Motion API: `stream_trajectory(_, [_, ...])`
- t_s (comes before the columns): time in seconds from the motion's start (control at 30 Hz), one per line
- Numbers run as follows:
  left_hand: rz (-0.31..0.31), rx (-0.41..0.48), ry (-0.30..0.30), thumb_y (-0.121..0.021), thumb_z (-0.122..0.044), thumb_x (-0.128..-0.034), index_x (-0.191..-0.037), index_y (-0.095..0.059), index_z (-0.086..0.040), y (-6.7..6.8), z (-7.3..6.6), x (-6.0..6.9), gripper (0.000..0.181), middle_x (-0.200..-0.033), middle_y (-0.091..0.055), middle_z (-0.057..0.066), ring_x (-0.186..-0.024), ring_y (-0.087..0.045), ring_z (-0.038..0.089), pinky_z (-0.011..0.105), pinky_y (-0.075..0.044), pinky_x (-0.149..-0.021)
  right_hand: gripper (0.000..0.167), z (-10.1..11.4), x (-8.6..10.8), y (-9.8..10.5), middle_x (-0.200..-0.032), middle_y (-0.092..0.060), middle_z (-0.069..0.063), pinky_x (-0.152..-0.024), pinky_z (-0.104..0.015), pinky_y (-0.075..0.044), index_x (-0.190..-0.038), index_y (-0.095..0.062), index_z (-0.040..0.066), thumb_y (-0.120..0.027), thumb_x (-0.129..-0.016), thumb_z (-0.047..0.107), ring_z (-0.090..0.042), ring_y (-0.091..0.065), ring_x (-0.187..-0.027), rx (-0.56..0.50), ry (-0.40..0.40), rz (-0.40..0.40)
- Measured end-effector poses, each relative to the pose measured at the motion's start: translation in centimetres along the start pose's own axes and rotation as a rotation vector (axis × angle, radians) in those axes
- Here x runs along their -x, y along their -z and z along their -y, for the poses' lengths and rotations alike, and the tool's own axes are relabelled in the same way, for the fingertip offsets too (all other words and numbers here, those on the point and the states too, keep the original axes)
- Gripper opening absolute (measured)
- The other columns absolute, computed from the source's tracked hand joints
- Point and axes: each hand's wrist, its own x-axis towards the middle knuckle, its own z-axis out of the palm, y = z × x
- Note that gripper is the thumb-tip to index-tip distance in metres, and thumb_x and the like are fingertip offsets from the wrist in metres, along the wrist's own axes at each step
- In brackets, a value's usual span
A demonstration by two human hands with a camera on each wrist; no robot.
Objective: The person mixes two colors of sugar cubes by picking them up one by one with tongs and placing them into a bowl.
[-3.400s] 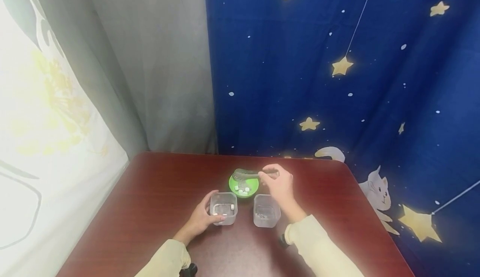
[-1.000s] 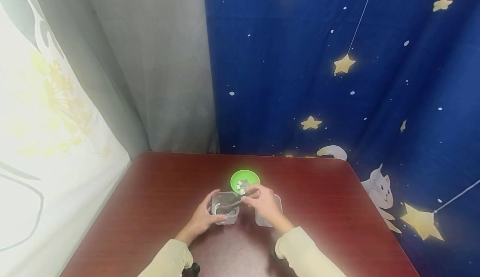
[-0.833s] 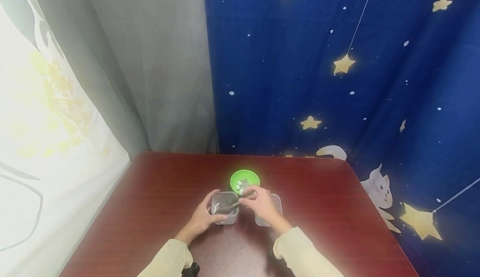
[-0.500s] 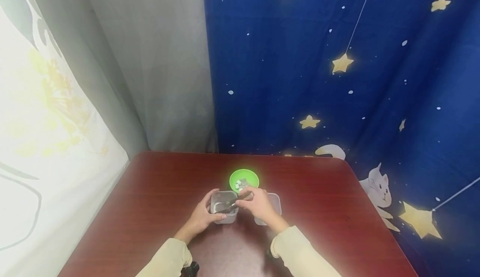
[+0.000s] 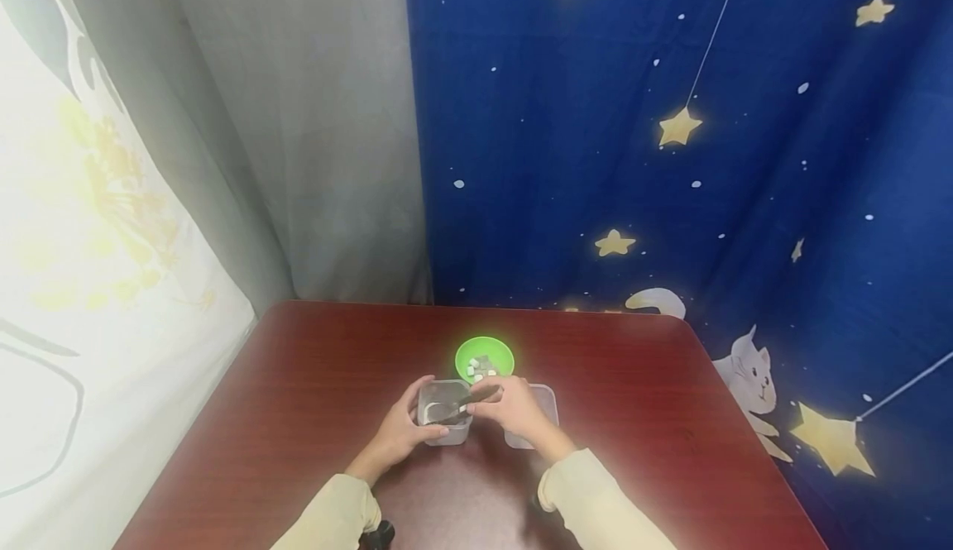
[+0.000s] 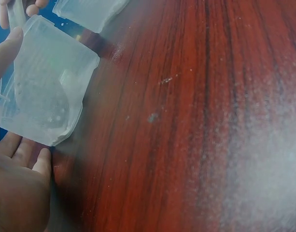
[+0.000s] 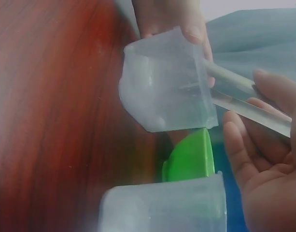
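In the head view my left hand point(image 5: 402, 428) holds a clear plastic container point(image 5: 445, 434) by its side, thumb at the near rim and fingers behind. My right hand point(image 5: 519, 411) pinches a pair of tongs point(image 5: 486, 395), whose far end reaches down into that container. The right wrist view shows both arms of the tongs point(image 7: 254, 113) entering the container's mouth. What their tips touch is hard to make out through the cloudy wall. Just behind the hands stands a green bowl point(image 5: 486, 346) with several small white pieces point(image 5: 472, 370) in it.
A second clear container point(image 5: 547, 405) stands on the right, partly covered by my right hand. All of this is on a dark red wooden table point(image 5: 357, 351). Grey point(image 5: 342, 161) and blue star-patterned curtains point(image 5: 536, 161) hang behind it.
My right hand has brought the tongs from over the green bowl, left and nearer, into the held container. Within the last second it shifted slightly left. My left hand keeps its hold.
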Motion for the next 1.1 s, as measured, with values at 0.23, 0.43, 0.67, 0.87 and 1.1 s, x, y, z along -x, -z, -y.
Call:
stream_trajectory(0.23, [-0.002,0.009,0.017,-0.085,-0.001,-0.0700,-0.147,-0.035,-0.007,0.0,0.1,0.0,0.092,-0.138,-0.048,0.022,-0.121,-0.052,0.041,0.040,-0.051,-0.091,0.026,-0.2,0.1,-0.8,-0.091,-0.072,0.000,-0.060,-0.025,-0.055,-0.099,-0.075,0.007,-0.081,-0.077,0.019,-0.012,-0.069,-0.074,0.027,0.023,-0.074])
stream_trajectory(0.43, [0.001,0.010,0.013,-0.085,0.000,-0.0693,-0.147,-0.035,-0.007,0.0,0.1,0.0,0.093,-0.139,-0.048,0.021,-0.121,-0.052,0.039,0.042,-0.051,-0.091,0.021,-0.6,0.0,-0.9,-0.087,-0.073,0.001,-0.061,-0.025,-0.055,-0.096,-0.075,0.008,-0.081,-0.077,0.018,-0.014,-0.070,-0.076,0.016,0.024,-0.120])
stream_trajectory(0.67, [0.025,0.022,0.012,-0.084,0.003,-0.0693,-0.148,-0.031,0.002,0.0,-1.3,0.3,0.095,-0.137,-0.046,0.027,-0.120,-0.050,0.045,0.053,-0.048,-0.092,0.016,-0.5,-0.2,-0.7,-0.090,-0.073,0.003,-0.064,-0.025,-0.055,-0.092,-0.076,0.014,-0.080,-0.078,0.018,-0.013,-0.070,-0.077,0.002,0.028,-0.174])
stream_trajectory(0.87, [0.026,0.031,0.016,-0.084,0.002,-0.0691,-0.147,-0.034,-0.005,0.1,-1.0,0.2,0.093,-0.136,-0.048,0.024,-0.116,-0.054,0.042,0.045,-0.052,-0.088,0.018,-0.3,-0.2,-0.5,-0.090,-0.073,0.001,-0.065,-0.026,-0.055,-0.093,-0.076,0.012,-0.080,-0.078,0.018,-0.014,-0.071,-0.078,-0.014,0.023,-0.202])
stream_trajectory(1.1, [0.010,0.028,0.012,-0.085,0.002,-0.0676,-0.147,-0.035,-0.008,0.1,0.2,-0.1,0.095,-0.135,-0.050,0.021,-0.115,-0.055,0.039,0.042,-0.053,-0.087,0.019,-0.2,-0.1,0.1,-0.092,-0.073,-0.001,-0.064,-0.027,-0.056,-0.094,-0.076,0.011,-0.081,-0.078,0.021,-0.016,-0.071,-0.078,-0.045,0.011,-0.239])
